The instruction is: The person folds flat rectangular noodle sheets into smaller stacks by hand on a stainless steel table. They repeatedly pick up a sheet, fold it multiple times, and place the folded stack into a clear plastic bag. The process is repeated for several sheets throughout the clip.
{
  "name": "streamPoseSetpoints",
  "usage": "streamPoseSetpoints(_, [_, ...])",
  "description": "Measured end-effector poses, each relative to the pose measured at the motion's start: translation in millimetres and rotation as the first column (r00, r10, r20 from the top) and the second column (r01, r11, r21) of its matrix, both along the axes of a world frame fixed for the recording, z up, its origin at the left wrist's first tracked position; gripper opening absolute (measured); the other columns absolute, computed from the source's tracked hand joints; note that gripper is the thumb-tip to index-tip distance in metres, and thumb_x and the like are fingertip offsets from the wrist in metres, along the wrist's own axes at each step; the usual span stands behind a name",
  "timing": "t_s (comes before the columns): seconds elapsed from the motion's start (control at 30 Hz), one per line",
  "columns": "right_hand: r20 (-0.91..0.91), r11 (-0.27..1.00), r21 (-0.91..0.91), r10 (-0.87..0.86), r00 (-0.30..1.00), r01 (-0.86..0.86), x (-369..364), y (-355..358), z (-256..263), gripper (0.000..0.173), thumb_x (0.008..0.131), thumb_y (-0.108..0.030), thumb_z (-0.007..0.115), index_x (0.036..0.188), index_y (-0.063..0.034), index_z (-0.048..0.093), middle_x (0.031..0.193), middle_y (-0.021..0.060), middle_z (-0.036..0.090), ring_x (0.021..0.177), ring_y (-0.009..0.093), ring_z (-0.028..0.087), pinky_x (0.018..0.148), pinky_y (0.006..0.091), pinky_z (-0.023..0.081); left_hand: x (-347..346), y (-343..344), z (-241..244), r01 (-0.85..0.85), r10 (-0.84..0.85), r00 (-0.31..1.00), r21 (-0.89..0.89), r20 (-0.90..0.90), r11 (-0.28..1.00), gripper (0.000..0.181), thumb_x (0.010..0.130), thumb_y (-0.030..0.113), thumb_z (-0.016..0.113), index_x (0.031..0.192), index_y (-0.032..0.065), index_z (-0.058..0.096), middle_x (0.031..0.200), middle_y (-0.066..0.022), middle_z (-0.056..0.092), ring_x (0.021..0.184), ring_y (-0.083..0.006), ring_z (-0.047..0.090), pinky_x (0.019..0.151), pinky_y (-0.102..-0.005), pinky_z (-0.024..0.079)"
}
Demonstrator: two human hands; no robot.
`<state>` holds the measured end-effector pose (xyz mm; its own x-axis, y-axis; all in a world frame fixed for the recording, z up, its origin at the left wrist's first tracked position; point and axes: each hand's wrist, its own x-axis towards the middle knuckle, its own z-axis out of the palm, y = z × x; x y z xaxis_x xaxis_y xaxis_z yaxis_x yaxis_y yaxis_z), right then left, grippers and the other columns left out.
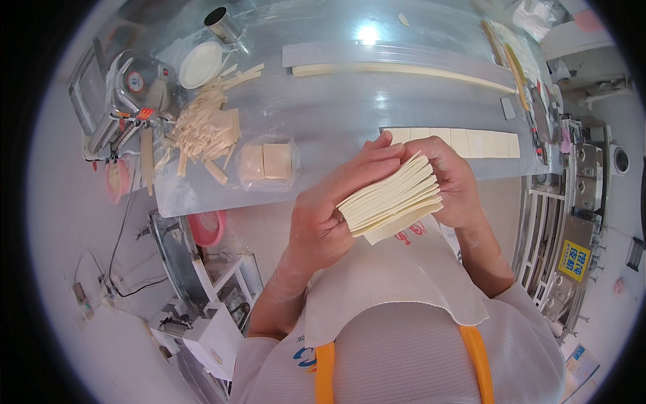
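Note:
Between both hands, in front of my apron point(398, 272), I hold a thick stack of thin dough wrappers point(391, 199) up off the table. My left hand point(333, 212) wraps the stack's left side, its fingers lying along the top. The far right end is gripped by my right hand point(446, 177); part of its hold is hidden behind the layers. The sheet edges fan slightly, and the lowest sheet sticks out. Beyond my hands, a row of cut dough squares point(474, 144) lies on the metal table point(333, 111). To the left, stacked wrappers point(276, 160) sit in a clear plastic bag point(245, 179).
Dough strips and scraps point(204, 129) are heaped at left beside a dough machine point(139, 86), a rolling pin point(147, 161) and a white plate point(201, 64). A metal cylinder point(223, 25) stands behind. A long dough strip point(404, 70) lies along a flat bar point(393, 54). Tools point(540, 111) line the right edge.

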<state>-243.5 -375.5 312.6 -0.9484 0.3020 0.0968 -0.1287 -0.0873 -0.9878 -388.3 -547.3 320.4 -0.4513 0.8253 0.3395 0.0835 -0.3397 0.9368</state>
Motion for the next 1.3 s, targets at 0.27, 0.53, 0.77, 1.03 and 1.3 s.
streamPoseSetpoints(0.27, [0.358, 0.991, -0.106, -0.038, 0.933, 0.082, -24.9, -6.7, -4.5, 0.038, 0.103, -0.018, 0.074, 0.134, 0.0016, 0.062, 0.111, 0.0042, 0.069, 0.099, 0.010, 0.063, 0.084, 0.0282, 0.053, 4.8, -0.8, -33.9, 0.045, 0.126, 0.708, -0.223, 0.694, 0.974, 0.050, 0.100, 0.009, 0.076, 0.145, -0.0052, 0.059, 0.140, -0.0155, 0.067, 0.130, -0.0246, 0.065, 0.115, -0.0399, 0.050])
streamPoseSetpoints(0.53, [0.458, 0.915, -0.208, -0.220, 0.861, 0.345, -32.4, 9.0, -52.9, 0.044, 0.111, -0.040, 0.061, 0.127, 0.0001, 0.068, 0.107, 0.0078, 0.074, 0.100, 0.013, 0.067, 0.090, 0.0325, 0.054, 15.1, 25.6, -38.6, -0.062, 0.284, 0.580, -0.306, 0.763, 0.950, 0.043, 0.107, 0.020, 0.071, 0.141, -0.0041, 0.061, 0.128, -0.0078, 0.070, 0.116, -0.0141, 0.065, 0.102, -0.0315, 0.051])
streamPoseSetpoints(0.77, [0.021, 0.127, -0.991, -0.136, 0.991, 0.038, -47.4, -20.5, -97.0, 0.083, 0.111, -0.069, 0.031, 0.158, -0.0024, 0.046, 0.156, 0.0118, 0.056, 0.146, 0.029, 0.050, 0.124, 0.0494, 0.036, 19.6, 67.3, -44.5, -0.276, 0.448, 0.551, -0.352, 0.704, 0.894, 0.040, 0.106, 0.020, 0.073, 0.136, -0.0032, 0.063, 0.123, -0.0069, 0.071, 0.111, -0.0122, 0.066, 0.096, -0.0302, 0.053])
streamPoseSetpoints(1.03, [0.402, 0.386, -0.800, -0.225, 0.888, 0.460, -61.4, -12.9, -83.2, 0.055, 0.110, -0.054, 0.056, 0.135, -0.0050, 0.062, 0.125, 0.0023, 0.068, 0.118, 0.015, 0.062, 0.101, 0.0328, 0.049, 23.1, 82.1, -57.6, -0.413, 0.619, 0.710, -0.515, 0.334, 0.751, 0.035, 0.107, 0.022, 0.071, 0.133, -0.0011, 0.066, 0.121, -0.0049, 0.071, 0.107, -0.0099, 0.064, 0.094, -0.0286, 0.051])
streamPoseSetpoints(1.3, [0.306, 0.832, 0.010, -0.531, 0.790, 0.555, -88.0, 9.3, -12.7, 0.050, 0.111, -0.047, 0.060, 0.113, 0.0026, 0.066, 0.090, 0.0036, 0.068, 0.081, 0.009, 0.054, 0.074, 0.0269, 0.048, 10.7, 78.5, -29.9, -0.434, 0.572, 0.663, -0.374, 0.483, 0.820, 0.035, 0.108, 0.024, 0.071, 0.132, -0.0003, 0.066, 0.123, -0.0041, 0.071, 0.111, -0.0093, 0.063, 0.097, -0.0286, 0.049])
